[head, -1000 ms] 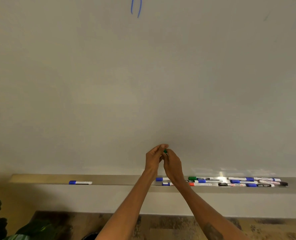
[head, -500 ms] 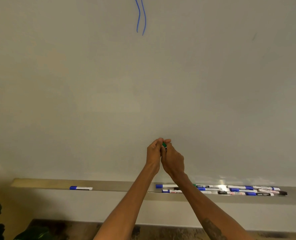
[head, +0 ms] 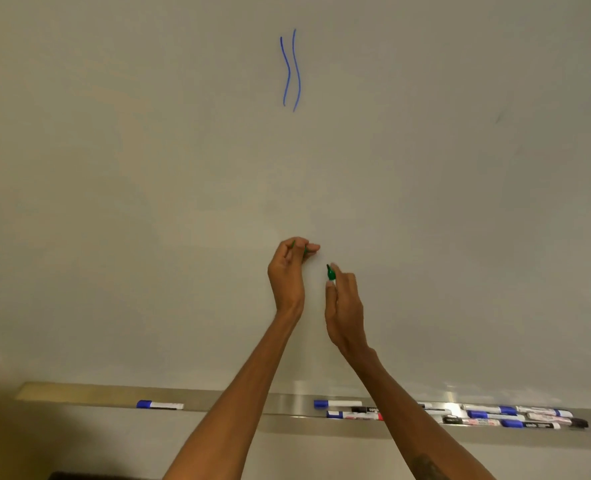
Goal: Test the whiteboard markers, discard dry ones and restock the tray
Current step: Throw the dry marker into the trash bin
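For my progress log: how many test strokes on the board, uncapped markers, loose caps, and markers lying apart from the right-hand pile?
Blue strokes: 2
Uncapped green marker, in the right hand: 1
Green cap, in the left hand: 1
Lone blue-capped marker at the tray left end: 1
Total: 5

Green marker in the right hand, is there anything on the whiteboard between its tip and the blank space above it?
Nothing visible. The right hand holds the uncapped green marker, tip up, with bare whiteboard above. The left hand with the cap sits to its left; the blue lines are far higher.
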